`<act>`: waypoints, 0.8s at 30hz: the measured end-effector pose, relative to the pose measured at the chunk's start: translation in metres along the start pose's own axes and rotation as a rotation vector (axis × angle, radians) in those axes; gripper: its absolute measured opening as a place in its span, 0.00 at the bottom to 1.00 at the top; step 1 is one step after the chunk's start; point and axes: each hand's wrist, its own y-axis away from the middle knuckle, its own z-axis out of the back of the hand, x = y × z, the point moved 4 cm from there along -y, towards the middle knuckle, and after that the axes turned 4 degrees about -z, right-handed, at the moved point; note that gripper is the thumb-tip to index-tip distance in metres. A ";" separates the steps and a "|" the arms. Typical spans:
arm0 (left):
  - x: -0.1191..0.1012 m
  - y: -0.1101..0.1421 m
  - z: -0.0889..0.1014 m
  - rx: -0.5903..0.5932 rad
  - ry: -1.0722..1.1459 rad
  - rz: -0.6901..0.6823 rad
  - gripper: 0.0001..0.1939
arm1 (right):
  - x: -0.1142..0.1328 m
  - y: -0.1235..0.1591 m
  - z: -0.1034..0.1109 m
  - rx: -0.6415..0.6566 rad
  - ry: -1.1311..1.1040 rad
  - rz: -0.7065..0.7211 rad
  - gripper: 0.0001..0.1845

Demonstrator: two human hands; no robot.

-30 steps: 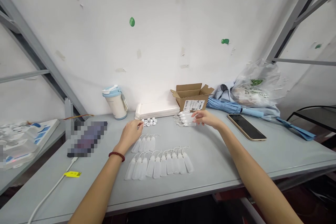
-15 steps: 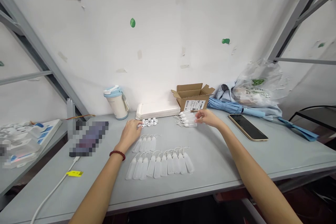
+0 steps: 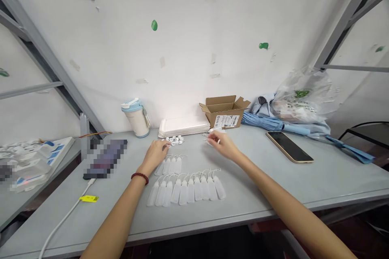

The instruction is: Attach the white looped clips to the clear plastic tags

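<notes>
My left hand (image 3: 156, 153) rests on the desk at the left edge of a small pile of white caps (image 3: 178, 140). Its fingers are bent together at the caps, and their tips are partly hidden. Over the right-hand group of small translucent squeeze bottles (image 3: 216, 129), my right hand (image 3: 223, 144) has its fingers curled in, with a white bottle end showing between them. Nearer me lies a long row of similar bottles (image 3: 190, 191) with thin white tips. A shorter row of bottles (image 3: 173, 166) lies behind it, beside my left wrist.
Against the wall are a cup (image 3: 136, 119), a stack of white trays (image 3: 184, 126) and an open cardboard box (image 3: 226, 113). A folded blue umbrella (image 3: 267, 122), plastic bag (image 3: 300, 101) and phone (image 3: 288, 147) are on the right. A blurred-out object (image 3: 106, 160) with a cable is on the left.
My right hand has moved left across the right-hand bottles and now covers most of them. My left hand has shifted slightly right along the caps. The view has shifted slightly.
</notes>
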 end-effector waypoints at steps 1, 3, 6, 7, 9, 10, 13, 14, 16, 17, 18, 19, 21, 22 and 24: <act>-0.001 0.000 0.000 0.012 -0.003 0.010 0.16 | 0.009 0.004 -0.012 0.091 -0.031 0.027 0.08; -0.002 0.000 0.000 0.037 -0.011 0.027 0.17 | 0.028 0.013 -0.034 0.316 -0.047 0.128 0.13; -0.005 0.000 0.001 0.055 -0.013 0.038 0.18 | 0.050 0.019 -0.057 0.522 0.025 0.202 0.23; -0.006 0.001 0.001 0.054 -0.011 0.042 0.18 | 0.055 0.019 -0.063 0.556 0.057 0.213 0.26; -0.006 0.001 0.002 0.052 -0.008 0.058 0.18 | 0.061 0.016 -0.072 0.596 0.105 0.226 0.29; -0.006 0.002 0.002 0.052 -0.009 0.069 0.17 | 0.062 0.015 -0.075 0.606 0.117 0.229 0.28; -0.004 0.002 0.002 0.052 -0.010 0.101 0.16 | 0.059 0.013 -0.080 0.618 0.107 0.204 0.25; -0.003 0.002 0.002 0.051 -0.008 0.111 0.15 | 0.058 0.013 -0.080 0.624 0.097 0.186 0.24; -0.003 0.002 0.002 0.043 -0.002 0.128 0.13 | 0.054 0.016 -0.079 0.641 0.086 0.150 0.24; -0.004 0.002 0.003 0.035 0.003 0.134 0.13 | 0.054 0.017 -0.079 0.646 0.091 0.143 0.24; -0.005 0.002 0.003 0.025 0.007 0.138 0.12 | 0.054 0.018 -0.078 0.647 0.105 0.145 0.23; -0.006 0.001 0.005 0.013 0.006 0.140 0.12 | 0.054 0.020 -0.078 0.645 0.126 0.156 0.23; -0.010 0.001 0.008 -0.027 0.038 0.140 0.12 | 0.055 0.021 -0.077 0.633 0.176 0.187 0.21; -0.012 0.001 0.010 -0.052 0.089 0.135 0.12 | 0.055 0.021 -0.077 0.622 0.199 0.203 0.20; -0.017 0.000 0.013 -0.087 0.269 0.122 0.13 | 0.054 0.021 -0.076 0.589 0.245 0.225 0.19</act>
